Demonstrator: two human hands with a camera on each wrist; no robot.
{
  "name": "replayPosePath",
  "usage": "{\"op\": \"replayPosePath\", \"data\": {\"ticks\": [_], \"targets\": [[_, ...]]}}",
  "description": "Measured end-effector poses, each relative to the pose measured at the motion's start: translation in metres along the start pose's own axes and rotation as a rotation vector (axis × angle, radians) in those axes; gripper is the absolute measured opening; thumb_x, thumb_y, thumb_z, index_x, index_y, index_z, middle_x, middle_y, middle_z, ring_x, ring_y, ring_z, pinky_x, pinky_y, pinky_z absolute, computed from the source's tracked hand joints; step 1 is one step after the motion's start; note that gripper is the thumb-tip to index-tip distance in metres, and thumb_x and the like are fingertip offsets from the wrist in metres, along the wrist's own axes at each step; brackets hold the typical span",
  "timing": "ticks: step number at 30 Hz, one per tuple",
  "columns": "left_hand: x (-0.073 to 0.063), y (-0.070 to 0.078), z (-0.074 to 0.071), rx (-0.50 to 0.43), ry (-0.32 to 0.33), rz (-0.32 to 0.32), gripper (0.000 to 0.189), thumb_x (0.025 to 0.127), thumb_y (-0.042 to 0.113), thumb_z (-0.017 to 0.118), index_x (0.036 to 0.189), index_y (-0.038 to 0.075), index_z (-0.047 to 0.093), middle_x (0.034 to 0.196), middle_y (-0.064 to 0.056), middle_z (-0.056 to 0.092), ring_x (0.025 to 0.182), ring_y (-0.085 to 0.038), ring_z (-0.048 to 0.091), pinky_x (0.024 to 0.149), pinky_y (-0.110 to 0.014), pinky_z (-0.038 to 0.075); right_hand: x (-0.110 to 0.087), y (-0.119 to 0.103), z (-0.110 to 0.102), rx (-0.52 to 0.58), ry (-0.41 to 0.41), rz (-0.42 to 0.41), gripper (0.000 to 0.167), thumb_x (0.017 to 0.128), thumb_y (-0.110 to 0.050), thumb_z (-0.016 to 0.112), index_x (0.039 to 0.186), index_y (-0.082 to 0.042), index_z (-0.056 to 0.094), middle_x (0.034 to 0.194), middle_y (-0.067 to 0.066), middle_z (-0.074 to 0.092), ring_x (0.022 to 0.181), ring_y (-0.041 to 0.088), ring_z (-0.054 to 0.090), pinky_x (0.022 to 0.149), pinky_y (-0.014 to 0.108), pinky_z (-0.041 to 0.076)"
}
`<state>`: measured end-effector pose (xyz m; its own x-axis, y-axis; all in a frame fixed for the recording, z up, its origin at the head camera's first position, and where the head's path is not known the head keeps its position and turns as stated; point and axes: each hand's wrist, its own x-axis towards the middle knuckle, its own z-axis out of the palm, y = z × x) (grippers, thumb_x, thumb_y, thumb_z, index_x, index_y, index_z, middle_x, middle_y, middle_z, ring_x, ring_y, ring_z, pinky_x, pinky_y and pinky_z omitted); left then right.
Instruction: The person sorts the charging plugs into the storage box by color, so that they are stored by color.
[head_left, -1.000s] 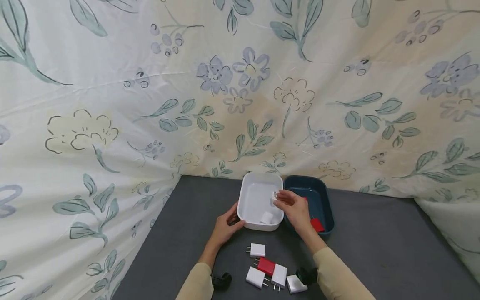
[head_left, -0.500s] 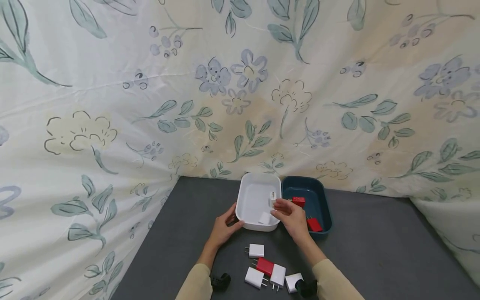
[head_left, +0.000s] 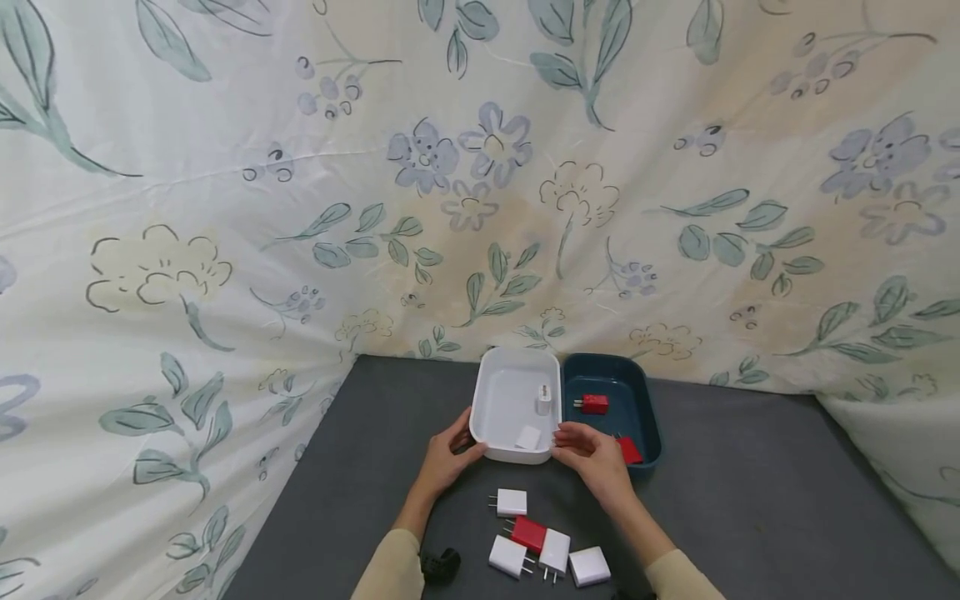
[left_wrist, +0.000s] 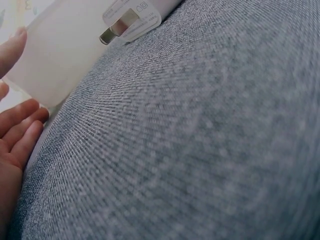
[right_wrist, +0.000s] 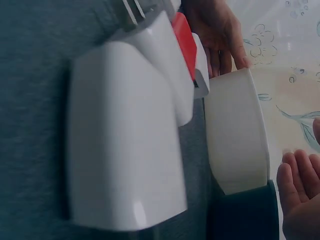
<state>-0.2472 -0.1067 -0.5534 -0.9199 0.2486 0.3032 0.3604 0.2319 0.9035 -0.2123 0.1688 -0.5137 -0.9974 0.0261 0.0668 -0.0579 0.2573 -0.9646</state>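
My left hand point(head_left: 447, 457) holds the near left corner of a white tray point(head_left: 497, 392), thumb at the front wall and fingers along the side. My right hand point(head_left: 596, 462), fingers relaxed and with nothing in them, hovers by that tray's near right corner. Inside the white tray, one white charger plug point(head_left: 543, 402) stands at the right wall and another white charger plug point(head_left: 528, 437) lies near the front. The dark blue tray point(head_left: 651, 400) alongside contains a red charger plug point(head_left: 595, 404) and a second red charger plug point(head_left: 630, 451), partly behind my right hand.
On the grey cloth in front of the trays lie several white charger plugs point(head_left: 589, 567) around a red charger plug point(head_left: 528, 534). One white charger plug point(right_wrist: 125, 145) looms large in the right wrist view. A floral curtain point(head_left: 465, 250) hangs behind the table.
My right hand has let go of the white charger plug at the white tray's right wall and drawn back toward the near right corner. My left hand keeps its place.
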Motion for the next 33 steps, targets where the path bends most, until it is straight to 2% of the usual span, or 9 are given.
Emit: {"op": "replayPosePath", "data": {"ticks": [5,10,24,33], "targets": [[0.000,0.001,0.000,0.010,0.012,-0.008,0.073,0.088,0.017,0.073,0.148,-0.003,0.036,0.139,-0.029,0.051,0.125,-0.043,0.055,0.102,-0.057,0.045,-0.009,0.003,-0.005,0.014,-0.012,0.031,0.050,0.077,-0.011,0.083,0.122,-0.004,0.065,0.111,0.012,0.072,0.100,0.021,0.069,0.083,0.019,0.058],[0.000,0.001,0.000,0.018,0.035,-0.013,0.072,0.087,0.016,0.073,0.148,0.000,0.038,0.139,-0.024,0.054,0.125,-0.039,0.056,0.102,-0.055,0.046,-0.013,0.007,-0.005,0.019,-0.022,0.026,0.049,0.075,-0.011,0.084,0.120,-0.003,0.067,0.110,0.015,0.072,0.098,0.022,0.070,0.082,0.021,0.058],[-0.001,0.001,0.001,0.012,0.018,-0.013,0.072,0.088,0.017,0.072,0.148,-0.002,0.036,0.141,-0.028,0.050,0.128,-0.043,0.052,0.104,-0.057,0.044,-0.029,0.022,-0.005,0.040,-0.001,0.089,0.047,0.076,-0.005,0.081,0.120,-0.004,0.066,0.108,0.010,0.074,0.095,0.015,0.071,0.079,0.019,0.058],[0.000,0.002,0.001,0.016,0.022,-0.026,0.072,0.088,0.018,0.073,0.148,-0.002,0.037,0.141,-0.028,0.049,0.128,-0.043,0.052,0.104,-0.056,0.044,-0.044,0.027,-0.009,0.039,-0.002,0.147,0.048,0.075,-0.004,0.081,0.121,-0.001,0.066,0.109,0.012,0.073,0.095,0.019,0.070,0.080,0.025,0.060]]}}
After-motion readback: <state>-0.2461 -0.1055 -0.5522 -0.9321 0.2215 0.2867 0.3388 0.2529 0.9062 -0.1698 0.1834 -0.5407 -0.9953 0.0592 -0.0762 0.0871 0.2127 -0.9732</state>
